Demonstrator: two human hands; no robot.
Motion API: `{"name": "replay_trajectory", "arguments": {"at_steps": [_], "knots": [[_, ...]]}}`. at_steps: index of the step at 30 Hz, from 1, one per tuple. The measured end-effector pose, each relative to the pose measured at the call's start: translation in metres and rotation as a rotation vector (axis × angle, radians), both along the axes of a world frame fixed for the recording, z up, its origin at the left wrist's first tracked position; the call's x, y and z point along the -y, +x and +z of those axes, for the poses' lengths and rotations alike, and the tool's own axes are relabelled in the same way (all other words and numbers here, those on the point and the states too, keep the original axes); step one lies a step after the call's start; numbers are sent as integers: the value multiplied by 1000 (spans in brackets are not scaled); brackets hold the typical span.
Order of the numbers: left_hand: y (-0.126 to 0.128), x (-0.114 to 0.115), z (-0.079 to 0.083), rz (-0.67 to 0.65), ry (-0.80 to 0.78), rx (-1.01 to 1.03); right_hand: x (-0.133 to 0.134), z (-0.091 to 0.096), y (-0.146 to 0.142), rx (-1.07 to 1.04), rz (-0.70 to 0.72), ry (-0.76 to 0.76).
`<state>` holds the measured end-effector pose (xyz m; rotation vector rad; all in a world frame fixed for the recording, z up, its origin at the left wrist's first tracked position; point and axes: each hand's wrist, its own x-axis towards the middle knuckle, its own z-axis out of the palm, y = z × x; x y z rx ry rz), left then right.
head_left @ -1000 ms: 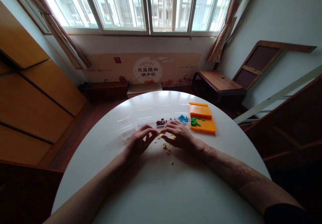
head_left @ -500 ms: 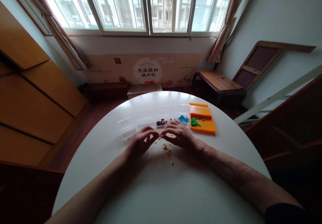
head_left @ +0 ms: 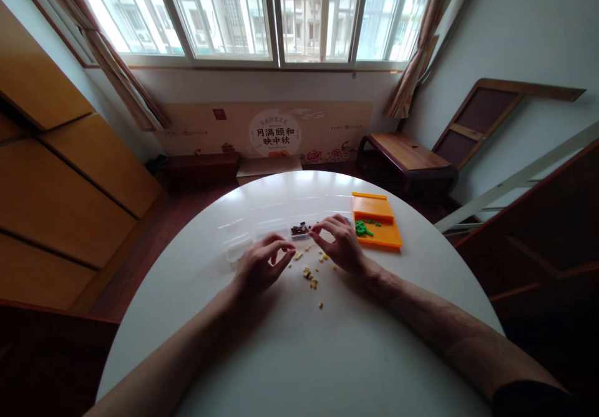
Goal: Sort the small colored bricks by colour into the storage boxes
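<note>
My left hand (head_left: 264, 264) rests low over the white table, its fingers curled and the thumb tip drawn close to the index tip. Anything in that pinch is too small to make out. My right hand (head_left: 341, 243) is held over the front of the clear plastic box, thumb and index pinched beside the dark brown pieces (head_left: 299, 228). Whether a piece sits between those fingertips I cannot tell. Small yellow pieces (head_left: 307, 273) lie scattered on the table between and below my hands. The right hand covers most of the blue pieces.
A clear compartment box (head_left: 271, 226) with its lid raised stands behind my hands. To its right is an orange tray (head_left: 388, 237) holding green pieces (head_left: 362, 228). The round white table (head_left: 290, 354) curves away on both sides. A low wooden bench (head_left: 407, 150) stands beyond it.
My hands, fingertips together before, are now apart. The right hand has lifted away towards the brown pieces, now covering the blue ones and uncovering more yellow pieces. My left hand has barely moved.
</note>
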<state>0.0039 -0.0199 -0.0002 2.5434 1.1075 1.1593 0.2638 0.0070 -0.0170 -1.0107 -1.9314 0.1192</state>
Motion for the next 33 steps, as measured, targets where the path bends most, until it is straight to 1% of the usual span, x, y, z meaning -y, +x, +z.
{"name": "replay_trajectory", "arguments": {"at_steps": [2, 3, 7, 11, 16, 19, 22, 25, 27, 30, 33], "knots": [[0, 0, 0, 18, 10, -39, -1, -1, 0, -26, -87, -23], [0, 0, 0, 19, 11, -53, -1, -1, 1, -30, -109, -31], [-1, 0, -1, -8, 10, -82, -1, -3, 0, -38, -110, -45], [-3, 1, -1, -21, 4, -93, 1, 1, 0, -81, -79, -37], [-6, 2, 1, -25, 10, -106, 1, 15, 6, -103, -32, -39], [-6, 3, 0, -46, 2, -109, 4, 24, 13, -44, 42, -29], [-5, 3, -2, -66, -3, -121, 14, 29, 24, 68, 146, 15], [-8, 2, -2, -52, 1, -148, 26, 25, 34, 175, 216, 68], [-13, 1, -1, -51, 15, -175, 33, 19, 40, 199, 236, 83], [-20, 0, 2, -76, -1, -220, 40, 11, 46, 195, 238, 73], [-25, -1, 8, -101, -24, -250, 42, 10, 50, 229, 242, 48]]}}
